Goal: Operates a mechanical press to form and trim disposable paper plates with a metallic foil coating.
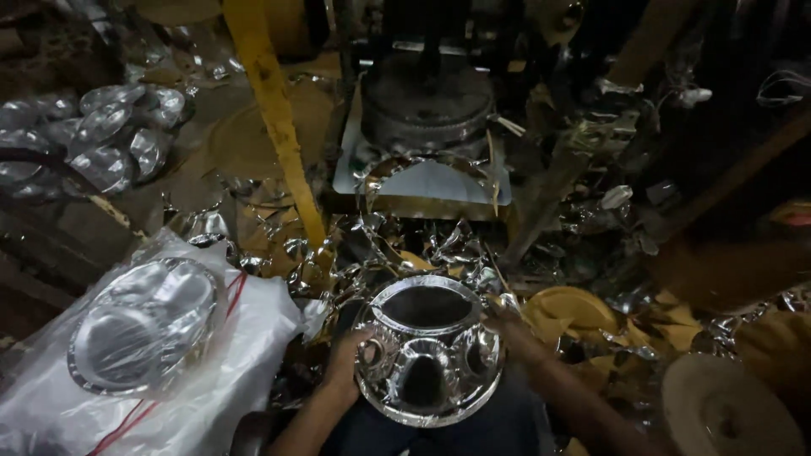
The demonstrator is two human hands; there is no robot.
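Silver compartment plate [429, 350] held at both rims — inspection/handling step, by the look of it.

Left hand [348, 361] clamps the plate's left edge, right hand [507, 325] grips the right edge; plate sits low centre, above the lap, in front of the press die [427, 105]. Bagged plate stack [144, 325] lies left, foil scrap [380, 241] between. Next move likely needs a steady two-handed carry — thin rim bends easily.
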